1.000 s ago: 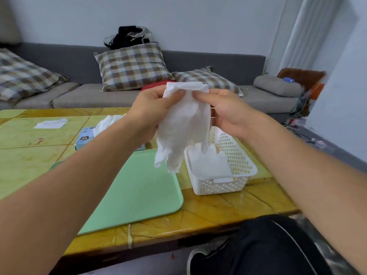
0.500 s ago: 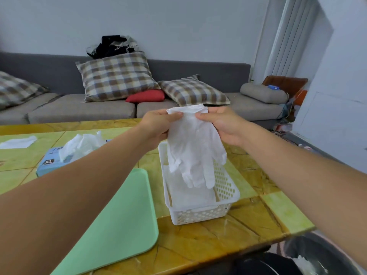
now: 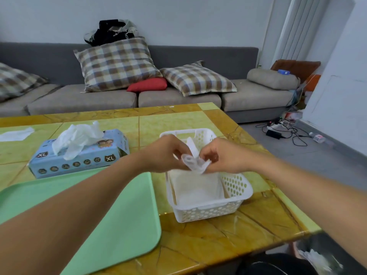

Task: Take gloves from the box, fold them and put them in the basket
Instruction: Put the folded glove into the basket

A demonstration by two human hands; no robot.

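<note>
Both hands hold one white glove (image 3: 195, 163) bunched low over the white perforated basket (image 3: 235, 190). My left hand (image 3: 165, 153) pinches its left side and my right hand (image 3: 222, 155) pinches its right side. Folded white gloves (image 3: 195, 190) lie flat in the basket under the held one. The blue glove box (image 3: 79, 157) marked XL stands to the left on the table, with a loose white glove (image 3: 76, 136) sticking out of its top.
A green tray (image 3: 99, 215) lies on the yellow-green table (image 3: 228, 235), left of the basket. A white scrap (image 3: 16, 133) lies at the table's far left. A grey sofa with checked cushions (image 3: 117, 64) stands behind. Cables (image 3: 284, 132) lie on the floor at right.
The glove hung open at chest height between both hands. It has come down to the basket's rim and is now crumpled between my fingertips.
</note>
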